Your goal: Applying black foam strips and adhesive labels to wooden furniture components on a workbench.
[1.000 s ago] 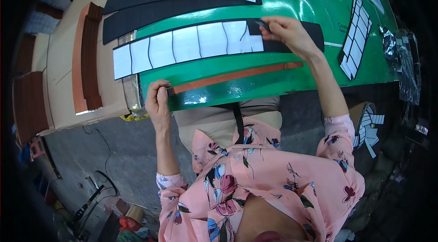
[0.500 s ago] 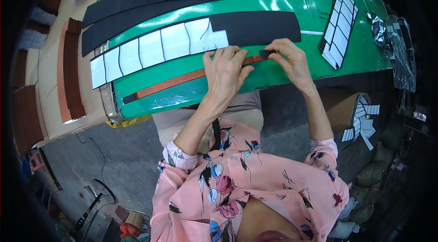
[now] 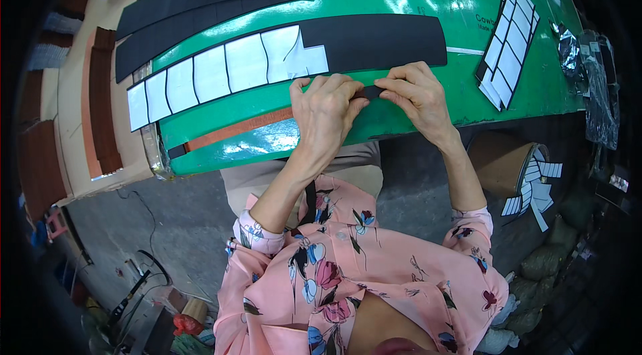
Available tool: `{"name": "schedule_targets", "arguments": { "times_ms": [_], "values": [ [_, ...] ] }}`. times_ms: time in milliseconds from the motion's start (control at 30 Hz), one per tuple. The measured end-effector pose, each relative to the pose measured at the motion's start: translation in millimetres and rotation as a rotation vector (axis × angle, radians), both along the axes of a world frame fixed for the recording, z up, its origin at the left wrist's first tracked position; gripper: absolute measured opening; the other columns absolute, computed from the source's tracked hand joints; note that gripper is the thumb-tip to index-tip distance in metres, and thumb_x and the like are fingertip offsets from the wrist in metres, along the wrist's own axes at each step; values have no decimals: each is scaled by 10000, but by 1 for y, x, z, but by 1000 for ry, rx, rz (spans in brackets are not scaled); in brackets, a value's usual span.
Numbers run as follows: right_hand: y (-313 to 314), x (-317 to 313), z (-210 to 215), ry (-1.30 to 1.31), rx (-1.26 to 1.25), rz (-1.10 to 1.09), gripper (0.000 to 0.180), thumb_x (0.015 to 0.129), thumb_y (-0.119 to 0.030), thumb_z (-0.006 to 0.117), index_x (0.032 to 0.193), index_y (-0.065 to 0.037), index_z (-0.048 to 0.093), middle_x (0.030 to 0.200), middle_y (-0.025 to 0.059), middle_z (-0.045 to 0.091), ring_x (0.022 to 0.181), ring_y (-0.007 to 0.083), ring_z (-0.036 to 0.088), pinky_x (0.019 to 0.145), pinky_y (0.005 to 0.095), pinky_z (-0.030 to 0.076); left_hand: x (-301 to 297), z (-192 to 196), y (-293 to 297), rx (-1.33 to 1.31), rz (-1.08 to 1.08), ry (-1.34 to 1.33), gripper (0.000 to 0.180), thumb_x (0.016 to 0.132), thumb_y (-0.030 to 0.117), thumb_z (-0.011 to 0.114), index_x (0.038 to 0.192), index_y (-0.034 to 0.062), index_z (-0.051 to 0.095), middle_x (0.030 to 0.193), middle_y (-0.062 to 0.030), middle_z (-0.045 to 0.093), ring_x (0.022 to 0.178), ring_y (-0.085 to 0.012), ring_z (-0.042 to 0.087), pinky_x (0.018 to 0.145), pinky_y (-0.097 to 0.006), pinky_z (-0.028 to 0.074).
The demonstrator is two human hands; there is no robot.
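Head view. A long, narrow reddish-brown flat strip (image 3: 241,129) lies aslant at mid-frame on the glossy green table (image 3: 408,4), near its front edge, presumably for easy reach. A dark tab (image 3: 176,151) sits at its left end. The left hand (image 3: 328,107) covers the strip's middle, fingers bent over it, apparently to keep it from sliding; its underside is hidden, so cannot tell whether that grip closes on anything. The right hand (image 3: 416,95) has a narrow grip: thumb and forefinger pinch a small black flat piece (image 3: 370,92) between the hands, seemingly to control its edge. Cannot tell how it meets the strip.

Just above, a curved black panel (image 3: 381,41) lies with segmented white backing (image 3: 210,73) facing up, probably to keep that side accessible. Upper right: a white-segmented black piece (image 3: 511,37), set well apart from the hands.
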State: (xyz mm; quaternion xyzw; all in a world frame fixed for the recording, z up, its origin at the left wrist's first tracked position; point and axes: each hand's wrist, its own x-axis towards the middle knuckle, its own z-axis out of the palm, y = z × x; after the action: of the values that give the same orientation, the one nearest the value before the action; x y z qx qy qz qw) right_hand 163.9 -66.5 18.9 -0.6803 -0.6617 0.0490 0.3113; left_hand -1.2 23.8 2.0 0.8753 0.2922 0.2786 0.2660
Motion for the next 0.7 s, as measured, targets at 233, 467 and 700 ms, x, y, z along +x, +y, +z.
{"name": "schedule_targets", "arguments": {
  "times_ms": [233,467,700],
  "values": [
    [-1,1,1,5,-2,-1,210,685,-126,725,891,-99,695,848,20,601,806,192,550,655,311,475,-1,1,0,-17,-6,13,173,690,185,723,837,106,675,826,11,645,786,-183,585,827,-391,333],
    [-2,0,0,22,-15,0,208,688,-131,724,890,-95,695,847,20,599,808,191,546,652,310,471,-1,1,-1,-40,8,19,159,695,171,721,833,113,671,812,12,644,774,-181,581,854,-402,328],
    [-1,0,-3,20,-6,2,202,688,-137,723,885,-102,696,846,15,601,809,191,548,652,310,474,-1,3,0,-43,2,40,162,696,175,724,837,114,673,799,7,645,774,-180,582,859,-404,321]
  ]
}}
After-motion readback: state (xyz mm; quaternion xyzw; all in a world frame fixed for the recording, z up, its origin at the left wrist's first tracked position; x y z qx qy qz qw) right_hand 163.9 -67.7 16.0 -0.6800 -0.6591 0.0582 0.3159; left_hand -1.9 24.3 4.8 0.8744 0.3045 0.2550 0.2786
